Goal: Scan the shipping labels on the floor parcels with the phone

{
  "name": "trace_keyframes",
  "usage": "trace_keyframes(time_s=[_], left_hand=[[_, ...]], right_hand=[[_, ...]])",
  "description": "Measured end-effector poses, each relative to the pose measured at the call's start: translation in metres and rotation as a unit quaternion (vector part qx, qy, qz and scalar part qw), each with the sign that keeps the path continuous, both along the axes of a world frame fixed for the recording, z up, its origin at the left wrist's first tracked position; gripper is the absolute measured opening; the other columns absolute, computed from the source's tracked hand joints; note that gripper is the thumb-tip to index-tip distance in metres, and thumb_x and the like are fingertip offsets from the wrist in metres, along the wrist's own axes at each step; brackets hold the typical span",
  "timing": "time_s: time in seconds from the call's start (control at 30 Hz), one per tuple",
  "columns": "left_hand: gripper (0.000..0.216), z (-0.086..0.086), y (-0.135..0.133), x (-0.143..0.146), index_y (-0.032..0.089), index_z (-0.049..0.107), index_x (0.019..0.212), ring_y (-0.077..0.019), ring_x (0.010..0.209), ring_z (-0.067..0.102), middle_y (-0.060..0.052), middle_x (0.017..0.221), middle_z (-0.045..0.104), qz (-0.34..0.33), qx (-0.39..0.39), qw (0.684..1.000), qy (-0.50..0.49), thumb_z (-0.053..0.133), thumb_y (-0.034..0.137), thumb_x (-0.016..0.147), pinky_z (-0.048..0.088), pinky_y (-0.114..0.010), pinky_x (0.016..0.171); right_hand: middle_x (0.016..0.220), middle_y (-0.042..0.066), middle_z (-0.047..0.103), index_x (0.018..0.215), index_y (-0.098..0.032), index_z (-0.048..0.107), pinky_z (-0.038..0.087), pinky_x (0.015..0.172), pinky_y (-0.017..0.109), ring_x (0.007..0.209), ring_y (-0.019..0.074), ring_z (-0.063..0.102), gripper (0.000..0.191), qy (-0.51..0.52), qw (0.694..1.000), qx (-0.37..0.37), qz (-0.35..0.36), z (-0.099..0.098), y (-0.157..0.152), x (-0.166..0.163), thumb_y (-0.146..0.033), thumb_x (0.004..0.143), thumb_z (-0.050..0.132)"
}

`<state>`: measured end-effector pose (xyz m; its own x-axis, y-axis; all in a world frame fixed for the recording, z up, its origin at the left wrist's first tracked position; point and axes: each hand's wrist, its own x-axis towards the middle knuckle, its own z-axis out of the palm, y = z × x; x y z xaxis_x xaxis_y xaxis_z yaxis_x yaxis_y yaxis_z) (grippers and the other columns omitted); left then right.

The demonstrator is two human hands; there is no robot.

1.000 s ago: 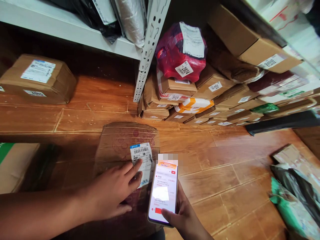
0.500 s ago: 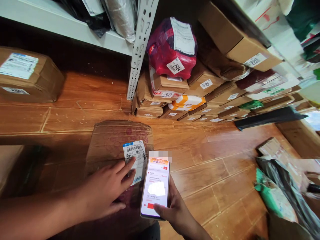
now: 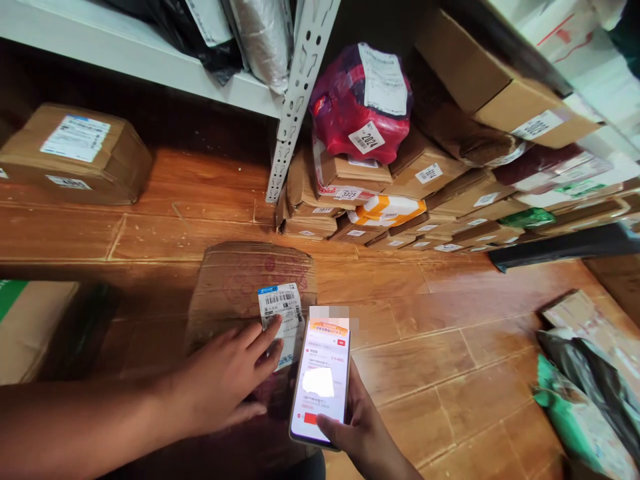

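Note:
A brown cardboard parcel (image 3: 240,283) lies flat on the wooden floor in front of me, with a white barcode label (image 3: 280,308) on top. My left hand (image 3: 223,380) rests flat on it, fingers stretched out, fingertips on the label's lower edge. To its right, my right hand (image 3: 363,433) grips a smartphone (image 3: 321,383) with a lit screen, thumb near a red button at the bottom.
A metal shelf upright (image 3: 295,107) stands behind the parcel. Stacked labelled boxes and a red bagged parcel (image 3: 363,100) fill the floor to its right. A taped box (image 3: 75,153) sits far left under the shelf. Green and black bags (image 3: 585,393) lie at right.
The view shifted left and then back again. Both hands hold their places: the left on the parcel label, the right with the phone.

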<state>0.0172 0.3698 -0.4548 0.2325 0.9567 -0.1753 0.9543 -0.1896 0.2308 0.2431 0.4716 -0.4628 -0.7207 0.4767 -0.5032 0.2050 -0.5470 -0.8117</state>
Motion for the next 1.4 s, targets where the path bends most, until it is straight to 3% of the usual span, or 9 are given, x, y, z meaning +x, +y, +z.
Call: trace_keyframes(time_s=[0.27, 0.5, 1.4], left_hand=[[0.068, 0.0021, 0.001, 0.0017, 0.015, 0.045, 0.134, -0.037, 0.115, 0.052, -0.023, 0.15, 0.025, -0.001, 0.002, 1.0, 0.013, 0.055, 0.055, 0.08, 0.053, -0.045, 0.079], [0.069, 0.0021, 0.001, 0.0019, 0.016, 0.045, 0.135, -0.0366, 0.116, 0.052, -0.022, 0.151, 0.025, -0.008, 0.002, 1.0, 0.023, 0.054, 0.057, 0.08, 0.053, -0.044, 0.08], [0.063, -0.0031, 0.0019, 0.0004, 0.019, 0.057, 0.123, -0.0308, 0.102, 0.056, -0.018, 0.141, 0.046, 0.002, 0.099, 0.994, 0.038, 0.057, 0.061, 0.076, 0.05, -0.039, 0.075]], right_hand=[[0.121, 0.011, 0.064, 0.126, -0.028, 0.029, 0.05, 0.087, 0.042, 0.104, 0.0256, 0.064, 0.075, 0.0, 1.0, -0.007, 0.001, -0.0011, 0.0006, 0.0008, -0.031, 0.069, 0.078], [0.115, 0.009, 0.067, 0.124, -0.027, 0.033, 0.051, 0.085, 0.038, 0.101, 0.0238, 0.064, 0.073, 0.002, 1.0, -0.003, 0.0, 0.0016, 0.0003, -0.0001, -0.031, 0.068, 0.079], [0.121, 0.012, 0.064, 0.126, -0.024, 0.034, 0.049, 0.087, 0.041, 0.109, 0.0271, 0.062, 0.073, 0.015, 1.0, 0.004, 0.01, 0.0043, 0.0, -0.0052, -0.029, 0.068, 0.079]])
